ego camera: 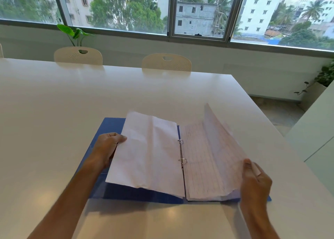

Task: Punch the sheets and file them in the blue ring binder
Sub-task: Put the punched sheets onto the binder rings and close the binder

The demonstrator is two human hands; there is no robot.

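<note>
Gripping the filed sheets (150,154) on both sides, I see my left hand (106,146) pinch the left stack's edge, my right hand (256,181) lifting lined pages over the blue ring binder (112,125), open on the tabletop (90,94).

Both bare forearms reach up from the lower edge of the view toward twelve o'clock. The left hand (106,148) sits at about ten o'clock from the view's centre bottom, wrist straight, fingers curled under and thumb on top in a closed pinch at a paper edge. The right hand (255,182), near three o'clock, is turned thumb-up, thumb and fingers pressed together on another sheet's edge.
</note>
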